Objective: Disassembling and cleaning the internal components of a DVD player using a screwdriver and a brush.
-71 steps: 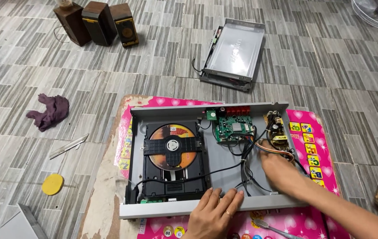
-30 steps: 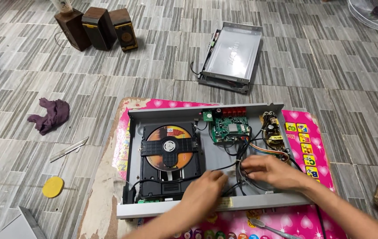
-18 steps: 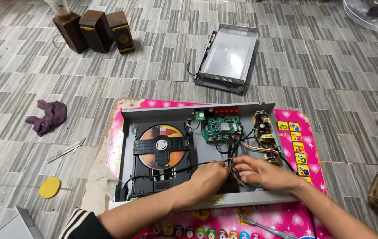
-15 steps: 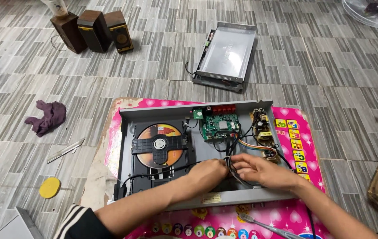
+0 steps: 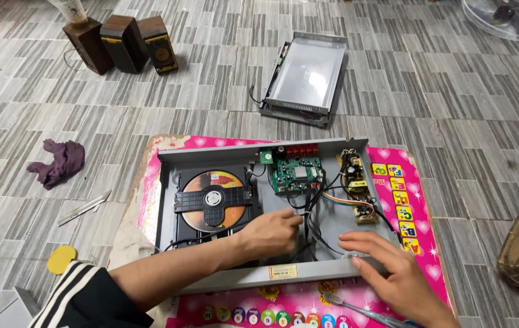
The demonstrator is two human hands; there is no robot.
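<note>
Screwdriver [image 5: 362, 311] lies nearest, on the pink mat [image 5: 420, 200], just under the right hand [image 5: 387, 273], which rests flat and open, fingers spread, on the front edge of an opened disc player [image 5: 223, 282]. The left hand [image 5: 271, 231] reaches inside among black wires [image 5: 314, 234], fingers curled (whether it grips one cannot be told). Farther in sit a disc [image 5: 214, 197] and a green circuit board [image 5: 296, 176]. Beyond lie a metal cover [image 5: 305, 76] and three wooden speakers [image 5: 123, 42].

A room in a home used as a makeshift repair spot: grey wood-look tiled floor [image 5: 454, 109], a pink children's play mat [image 5: 417, 200] under an opened disc player [image 5: 259, 206], small wooden speakers [image 5: 123, 42] and a standing fan [image 5: 508, 18] at the far edge.
</note>
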